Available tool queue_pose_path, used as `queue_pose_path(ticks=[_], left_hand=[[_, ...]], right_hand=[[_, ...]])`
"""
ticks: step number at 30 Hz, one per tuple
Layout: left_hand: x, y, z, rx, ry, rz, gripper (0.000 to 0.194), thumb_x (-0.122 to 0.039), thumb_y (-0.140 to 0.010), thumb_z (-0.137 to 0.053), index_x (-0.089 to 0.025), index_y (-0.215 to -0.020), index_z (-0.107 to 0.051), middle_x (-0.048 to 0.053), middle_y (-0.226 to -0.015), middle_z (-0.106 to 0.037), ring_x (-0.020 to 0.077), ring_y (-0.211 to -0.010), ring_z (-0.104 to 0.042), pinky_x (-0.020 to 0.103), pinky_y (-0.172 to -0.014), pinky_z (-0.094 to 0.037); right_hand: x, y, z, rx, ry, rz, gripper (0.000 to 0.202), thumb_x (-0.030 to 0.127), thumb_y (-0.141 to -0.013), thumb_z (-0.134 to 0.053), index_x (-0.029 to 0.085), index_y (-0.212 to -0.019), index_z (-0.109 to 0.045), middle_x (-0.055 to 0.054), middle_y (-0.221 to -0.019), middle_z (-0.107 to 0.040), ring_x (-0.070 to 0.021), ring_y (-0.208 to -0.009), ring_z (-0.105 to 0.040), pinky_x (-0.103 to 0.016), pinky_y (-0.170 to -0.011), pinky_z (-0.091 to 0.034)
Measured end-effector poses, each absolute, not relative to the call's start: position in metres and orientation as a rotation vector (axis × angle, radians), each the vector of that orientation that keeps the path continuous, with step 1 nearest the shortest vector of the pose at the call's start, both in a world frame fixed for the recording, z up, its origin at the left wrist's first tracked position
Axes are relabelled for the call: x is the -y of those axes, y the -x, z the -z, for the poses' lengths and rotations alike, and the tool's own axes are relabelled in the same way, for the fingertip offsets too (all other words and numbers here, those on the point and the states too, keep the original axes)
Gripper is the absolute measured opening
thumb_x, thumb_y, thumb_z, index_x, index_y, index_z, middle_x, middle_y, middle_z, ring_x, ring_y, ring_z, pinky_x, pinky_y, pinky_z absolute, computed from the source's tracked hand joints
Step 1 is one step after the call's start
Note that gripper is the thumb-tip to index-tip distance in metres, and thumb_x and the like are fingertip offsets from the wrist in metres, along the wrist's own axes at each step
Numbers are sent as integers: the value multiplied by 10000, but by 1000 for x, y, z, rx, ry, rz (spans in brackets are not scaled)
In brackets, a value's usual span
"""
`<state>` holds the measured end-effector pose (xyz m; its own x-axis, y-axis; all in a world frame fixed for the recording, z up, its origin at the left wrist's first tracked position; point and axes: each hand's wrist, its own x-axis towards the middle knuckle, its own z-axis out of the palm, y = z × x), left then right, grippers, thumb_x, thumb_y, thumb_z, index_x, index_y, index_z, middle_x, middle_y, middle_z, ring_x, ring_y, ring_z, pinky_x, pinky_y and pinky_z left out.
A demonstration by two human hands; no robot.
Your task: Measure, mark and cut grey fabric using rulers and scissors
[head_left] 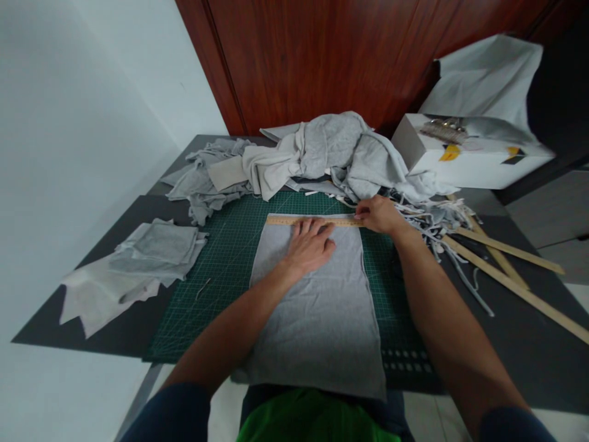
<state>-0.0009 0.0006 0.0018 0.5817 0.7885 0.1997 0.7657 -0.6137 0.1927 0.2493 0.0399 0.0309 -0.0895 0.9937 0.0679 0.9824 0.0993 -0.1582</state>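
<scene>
Thin, straight, pale wooden ruler (281, 220) laid across far end of soft, lightly wrinkled grey rectangular cloth (322, 331), on gridded green cutting mat (225, 258). Ruler pressed by spread left hand (313, 245), presumably against slipping; right hand (380, 213) curled at its right end, whether anything is pinched cannot be told.

Wooden ruler (281, 220) across lightly creased grey cloth (322, 325), near far edge
</scene>
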Motion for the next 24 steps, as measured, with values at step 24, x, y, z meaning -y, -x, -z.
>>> queue_pose_path(ticks=[24], left_hand=[[-1,0,0,-1343,-2724,-419,499,-333,-1033,-454,-291,-1515,-580,64,-1582,-532,324,-1430,-415,557,-1229,-308]], right_hand=[[-43,-274,-26,2073,1934,-160,118,223,-830,-738,188,-889,-834,-70,-846,-801,-224,-786,-710,-283,-733,-486]])
